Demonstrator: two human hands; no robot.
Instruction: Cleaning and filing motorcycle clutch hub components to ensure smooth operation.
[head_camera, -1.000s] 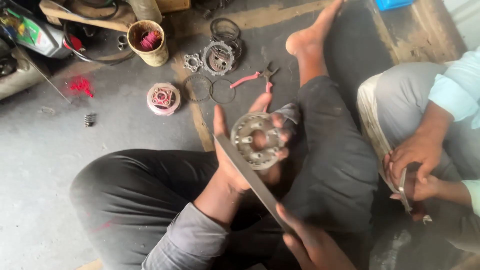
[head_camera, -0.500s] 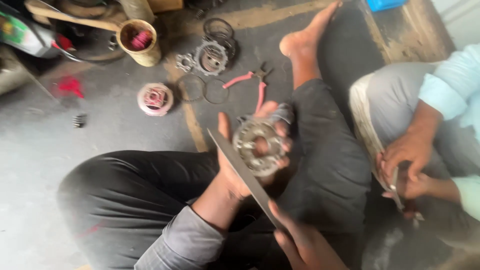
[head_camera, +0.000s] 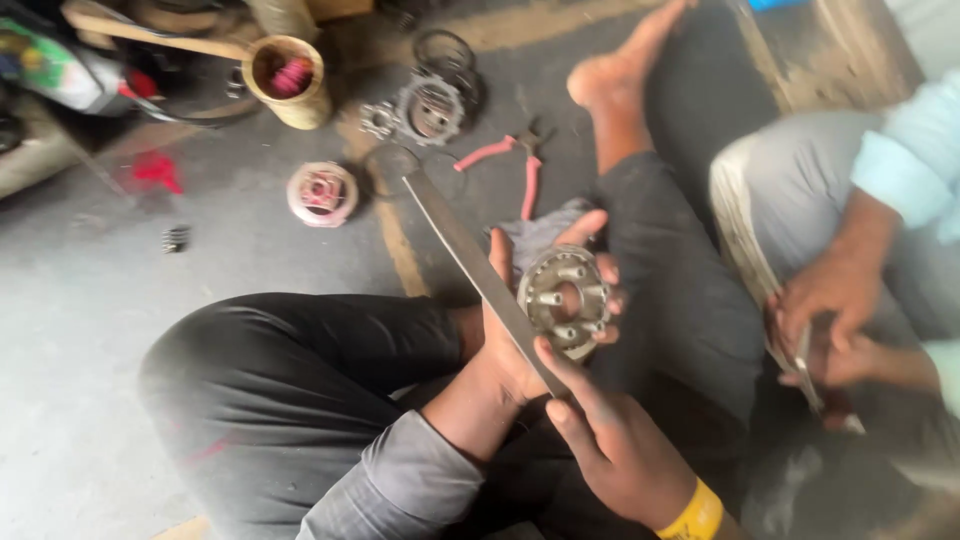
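My left hand (head_camera: 520, 330) grips a round metal hub (head_camera: 566, 300) with several studs, held over my dark-trousered knee against a grey rag (head_camera: 535, 235). A long flat metal file (head_camera: 470, 265) is held in my right hand (head_camera: 615, 445). The file's blade lies across the hub's left edge and points up-left toward the floor. A yellow band sits on my right wrist.
On the floor lie red-handled pliers (head_camera: 510, 160), metal rings and clutch plates (head_camera: 435, 100), a pink-and-white round part (head_camera: 320, 192), a small spring (head_camera: 175, 238) and a wooden cup (head_camera: 285, 75). Another person's hands (head_camera: 830, 320) work a tool at right.
The file has slid up-left across the hub, its tip now reaching much further out over the floor. The view has shifted slightly; the hub stays in my left hand.
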